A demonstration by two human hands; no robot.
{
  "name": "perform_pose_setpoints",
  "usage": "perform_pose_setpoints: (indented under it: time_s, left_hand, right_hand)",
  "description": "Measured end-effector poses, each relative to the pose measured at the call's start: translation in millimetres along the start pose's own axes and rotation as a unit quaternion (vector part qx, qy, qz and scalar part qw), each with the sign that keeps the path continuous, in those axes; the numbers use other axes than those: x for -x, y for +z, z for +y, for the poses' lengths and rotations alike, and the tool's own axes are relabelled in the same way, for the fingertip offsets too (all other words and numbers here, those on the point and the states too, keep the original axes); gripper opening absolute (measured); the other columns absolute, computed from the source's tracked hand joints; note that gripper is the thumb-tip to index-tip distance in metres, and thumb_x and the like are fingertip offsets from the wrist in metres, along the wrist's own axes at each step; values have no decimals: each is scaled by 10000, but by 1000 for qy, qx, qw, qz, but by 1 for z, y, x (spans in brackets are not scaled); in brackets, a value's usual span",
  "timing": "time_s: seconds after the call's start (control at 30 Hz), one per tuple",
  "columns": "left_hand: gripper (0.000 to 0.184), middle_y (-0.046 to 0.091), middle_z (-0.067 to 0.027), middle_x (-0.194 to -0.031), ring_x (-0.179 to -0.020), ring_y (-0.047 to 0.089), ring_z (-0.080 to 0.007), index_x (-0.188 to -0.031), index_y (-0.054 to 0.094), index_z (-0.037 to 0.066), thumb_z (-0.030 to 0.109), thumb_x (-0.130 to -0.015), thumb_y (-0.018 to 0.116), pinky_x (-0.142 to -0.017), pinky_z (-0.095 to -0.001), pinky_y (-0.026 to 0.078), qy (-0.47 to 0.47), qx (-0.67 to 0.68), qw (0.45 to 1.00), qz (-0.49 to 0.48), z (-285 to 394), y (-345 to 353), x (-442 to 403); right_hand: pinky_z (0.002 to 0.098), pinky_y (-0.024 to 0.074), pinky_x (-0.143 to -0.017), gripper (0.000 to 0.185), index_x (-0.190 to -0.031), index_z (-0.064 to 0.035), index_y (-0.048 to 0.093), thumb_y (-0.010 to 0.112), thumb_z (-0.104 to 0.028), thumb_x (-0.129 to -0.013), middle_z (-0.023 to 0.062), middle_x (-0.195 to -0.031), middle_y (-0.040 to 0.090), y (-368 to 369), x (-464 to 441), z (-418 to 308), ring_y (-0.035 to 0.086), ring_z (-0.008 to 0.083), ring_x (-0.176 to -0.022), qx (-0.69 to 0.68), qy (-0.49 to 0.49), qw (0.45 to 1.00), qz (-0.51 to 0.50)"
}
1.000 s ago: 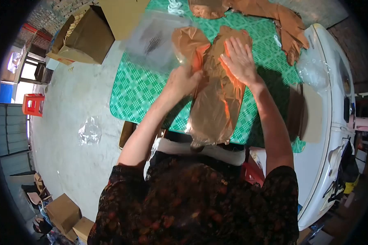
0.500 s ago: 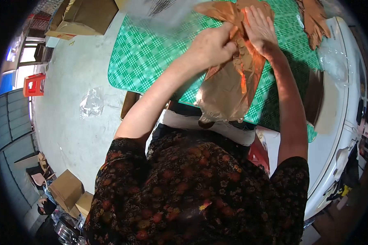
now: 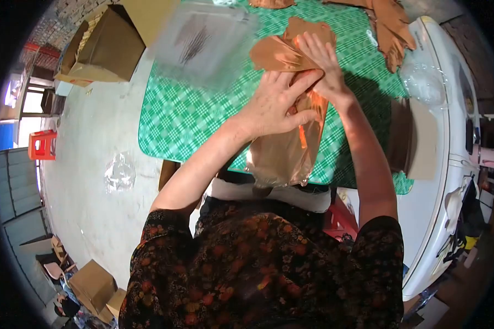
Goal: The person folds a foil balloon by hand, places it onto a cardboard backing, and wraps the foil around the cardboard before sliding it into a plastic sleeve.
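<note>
A flat, floppy brown piece [image 3: 282, 53] with shiny copper-orange folds lies on the table, its kind unclear. Its lower part [image 3: 280, 156] looks like thin glossy film and hangs toward the near table edge. My left hand [image 3: 277, 101] rests on its middle, fingers stretched out and thumb apart; some fingertips meet the edge of a folded-over flap. Pressed flat on the right side is my right hand [image 3: 324, 68], fingers extended. The wrists lie close together, and the left index finger reaches to the right hand.
A green checked tablecloth [image 3: 186, 120] covers the table. Similar brown pieces [image 3: 392, 33] lie at the far right, and a stack of clear plastic bags [image 3: 197, 41] at the far left. A white appliance [image 3: 436, 60] stands right. Cardboard boxes [image 3: 110, 46] and a red stool [image 3: 42, 144] are left.
My left hand has gone from curled fingers to spread ones over the piece. The upper flap has folded across to the left. The view has shifted, showing more of the plastic bags.
</note>
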State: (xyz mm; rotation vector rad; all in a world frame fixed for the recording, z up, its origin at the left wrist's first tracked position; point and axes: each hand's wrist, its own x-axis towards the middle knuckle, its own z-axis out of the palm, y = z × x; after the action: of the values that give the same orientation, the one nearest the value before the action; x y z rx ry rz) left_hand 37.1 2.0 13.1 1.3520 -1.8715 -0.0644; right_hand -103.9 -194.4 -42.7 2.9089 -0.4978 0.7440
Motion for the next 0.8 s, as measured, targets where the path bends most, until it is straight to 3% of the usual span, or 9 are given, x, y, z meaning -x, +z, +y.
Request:
perform_pose_setpoints:
  time_s: [0.1, 0.13, 0.27, 0.33, 0.5, 0.53, 0.63, 0.73, 0.8]
  left_hand:
    - [783, 502, -221, -1530, -1414, 454, -460, -1625, 447, 115, 518, -996, 681, -1199, -559, 341, -50, 24, 995, -79, 3, 0, -8]
    - [712, 469, -245, -1549, -1448, 414, -470, -1638, 422, 109, 523, -1074, 554, -1241, -567, 287, -27, 31, 997, -63, 1, 5, -10]
    - [650, 421, -255, -1599, -1495, 359, -481, -1647, 404, 90, 476, -1125, 430, -1279, -574, 235, -34, 20, 997, -64, -9, 10, -22]
    - [638, 387, -257, -1646, -1540, 315, -484, -1652, 395, 77, 460, -1143, 374, -1302, -572, 202, -63, 36, 993, -96, -10, 5, -27]
    - [637, 286, -264, -1729, -1614, 214, -470, -1666, 376, 65, 440, -1151, 347, -1330, -556, 147, -80, 17, 992, -98, -22, 15, -30]
    - [635, 274, -267, -1736, -1623, 199, -468, -1669, 374, 66, 435, -1152, 344, -1335, -551, 136, -82, 17, 991, -101, -24, 16, -32]
    - [616, 299, -266, -1725, -1623, 200, -469, -1671, 370, 68, 402, -1153, 361, -1334, -544, 153, -85, 18, 993, -84, -19, 15, -29]
    - [578, 339, -288, -1691, -1584, 273, -485, -1602, 437, 22, 377, -1146, 408, -1314, -555, 200, -91, 105, 990, 6, -13, 10, -30]
    - [575, 380, -268, -1675, -1571, 316, -459, -1600, 436, 18, 355, -1135, 443, -1309, -551, 218, -103, 84, 991, 32, -23, 5, -30]
  right_hand:
    - [555, 144, -1328, 785, -1708, -163, 322, 568, -468, -1027, 107, -1769, 295, -5, -1, -3, 219, 329, -1651, 0, 7, 1000, -16]
    - [559, 128, -1331, 793, -1708, -143, 315, 566, -466, -1029, 123, -1776, 272, -5, -4, -4, 197, 322, -1659, -17, 27, 999, -30]
    - [553, 104, -1337, 834, -1708, -112, 298, 549, -517, -1024, 129, -1780, 253, -9, -7, -7, 145, 317, -1670, 46, 44, 993, -99]
    - [554, 100, -1337, 822, -1706, -119, 306, 539, -525, -1030, 130, -1781, 250, -15, -10, -8, 139, 319, -1671, 0, 63, 991, -115]
    - [574, 117, -1334, 734, -1671, -144, 388, 540, -485, -1039, 116, -1770, 277, -29, -15, -14, 155, 329, -1659, -70, 87, 985, -130]
    - [566, 174, -1326, 698, -1650, -149, 420, 542, -459, -1036, 107, -1742, 341, -17, -14, -15, 230, 339, -1634, -59, 47, 997, 18]
    - [544, 226, -1315, 667, -1628, -152, 449, 561, -421, -1029, 107, -1692, 425, -17, -6, -7, 324, 341, -1594, -129, 53, 988, -69]
    - [534, 281, -1290, 629, -1579, -144, 507, 604, -393, -1009, 109, -1624, 508, -18, -6, -11, 404, 343, -1539, -155, 66, 985, -36]
    - [541, 288, -1281, 616, -1546, -143, 540, 637, -389, -990, 115, -1589, 539, -28, -20, -14, 427, 346, -1517, -120, 50, 991, -33]
